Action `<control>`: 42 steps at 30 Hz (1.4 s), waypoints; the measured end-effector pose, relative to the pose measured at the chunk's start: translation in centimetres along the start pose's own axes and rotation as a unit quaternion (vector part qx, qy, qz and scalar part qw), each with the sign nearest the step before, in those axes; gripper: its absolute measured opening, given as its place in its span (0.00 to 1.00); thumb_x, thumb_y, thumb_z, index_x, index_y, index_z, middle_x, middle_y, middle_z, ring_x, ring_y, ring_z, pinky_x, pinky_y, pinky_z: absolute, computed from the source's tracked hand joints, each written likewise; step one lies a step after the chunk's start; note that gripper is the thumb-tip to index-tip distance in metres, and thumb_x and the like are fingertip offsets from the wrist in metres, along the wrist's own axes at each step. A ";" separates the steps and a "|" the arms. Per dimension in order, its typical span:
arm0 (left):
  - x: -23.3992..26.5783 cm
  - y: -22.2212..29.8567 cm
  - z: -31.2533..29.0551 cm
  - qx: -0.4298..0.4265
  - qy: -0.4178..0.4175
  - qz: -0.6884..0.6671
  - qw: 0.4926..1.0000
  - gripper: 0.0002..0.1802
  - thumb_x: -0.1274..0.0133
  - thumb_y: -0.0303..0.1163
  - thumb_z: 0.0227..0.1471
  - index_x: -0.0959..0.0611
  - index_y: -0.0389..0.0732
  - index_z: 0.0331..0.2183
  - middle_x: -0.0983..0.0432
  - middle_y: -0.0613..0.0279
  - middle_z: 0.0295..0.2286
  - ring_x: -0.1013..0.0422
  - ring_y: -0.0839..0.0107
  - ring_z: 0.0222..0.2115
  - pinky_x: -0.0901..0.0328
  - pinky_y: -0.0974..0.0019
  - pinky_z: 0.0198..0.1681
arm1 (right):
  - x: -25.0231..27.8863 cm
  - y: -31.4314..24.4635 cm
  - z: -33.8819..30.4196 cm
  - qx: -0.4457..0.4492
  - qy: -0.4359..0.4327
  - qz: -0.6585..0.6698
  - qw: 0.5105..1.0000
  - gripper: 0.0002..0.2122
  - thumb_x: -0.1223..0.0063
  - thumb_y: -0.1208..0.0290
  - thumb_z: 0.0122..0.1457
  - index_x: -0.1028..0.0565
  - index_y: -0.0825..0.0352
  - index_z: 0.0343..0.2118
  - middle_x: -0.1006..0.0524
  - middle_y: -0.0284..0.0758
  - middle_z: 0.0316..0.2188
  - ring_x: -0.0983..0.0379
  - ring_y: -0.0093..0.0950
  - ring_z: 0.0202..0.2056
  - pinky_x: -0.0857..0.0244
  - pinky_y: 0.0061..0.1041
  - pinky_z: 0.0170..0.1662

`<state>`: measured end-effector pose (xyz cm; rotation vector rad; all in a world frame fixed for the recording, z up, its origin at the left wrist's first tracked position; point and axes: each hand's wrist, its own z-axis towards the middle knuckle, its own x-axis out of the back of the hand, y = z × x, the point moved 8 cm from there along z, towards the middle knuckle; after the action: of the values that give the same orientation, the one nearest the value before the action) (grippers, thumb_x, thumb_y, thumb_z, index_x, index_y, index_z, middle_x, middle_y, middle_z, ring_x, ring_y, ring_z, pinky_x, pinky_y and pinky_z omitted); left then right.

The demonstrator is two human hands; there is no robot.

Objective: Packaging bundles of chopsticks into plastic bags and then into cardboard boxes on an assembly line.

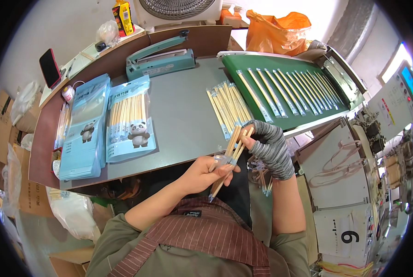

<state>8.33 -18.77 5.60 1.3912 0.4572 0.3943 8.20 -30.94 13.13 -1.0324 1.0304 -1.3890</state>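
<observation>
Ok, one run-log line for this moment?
left hand: gripping chopsticks | right hand: half-gloved, pinching their far ends | table: chopstick pile, blue panda bags, teal sealer | alongside: green conveyor, spaced sticks

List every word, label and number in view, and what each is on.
Printed text isn't copied, only located.
White panel: large black digit, clear.
Blue pouches: large heading characters; lower lines too small.
Cardboard box: column of dark characters, blurred.
Sealer: label, too small to read.
Yellow bottle: label, too small.
Control panel: markings, blurred.
Apron: tag, too small.
Chopsticks: blue ends, any print too small.
</observation>
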 end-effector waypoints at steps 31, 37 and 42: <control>-3.1 -0.8 0.9 0.117 -0.003 -0.051 0.992 0.18 0.61 0.40 0.58 0.24 0.35 0.31 0.38 0.71 0.12 0.43 0.84 0.14 0.49 0.79 0.18 | 5.7 1.7 -2.2 -0.085 -0.001 -0.056 0.995 0.08 0.41 0.74 0.45 0.23 0.70 0.30 0.23 0.30 0.25 0.30 0.18 0.27 0.36 0.18 0.33; -2.4 -1.5 0.9 0.080 0.020 -0.034 0.996 0.21 0.61 0.43 0.57 0.25 0.34 0.29 0.40 0.72 0.13 0.44 0.83 0.16 0.48 0.78 0.20 | 5.8 2.8 -2.4 -0.156 0.052 -0.070 0.984 0.10 0.41 0.69 0.46 0.23 0.68 0.30 0.24 0.31 0.24 0.30 0.19 0.26 0.37 0.16 0.32; -0.3 -2.0 0.0 0.099 0.012 -0.076 0.992 0.17 0.59 0.41 0.57 0.27 0.37 0.26 0.40 0.72 0.14 0.46 0.83 0.15 0.49 0.78 0.19 | 13.9 -4.8 -3.1 0.048 0.351 -0.074 0.932 0.09 0.43 0.71 0.48 0.23 0.68 0.32 0.24 0.31 0.25 0.32 0.18 0.25 0.38 0.16 0.31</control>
<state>8.07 -19.22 3.69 1.5332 0.6301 0.2463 3.26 -44.45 17.56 -0.5399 1.3908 -1.9820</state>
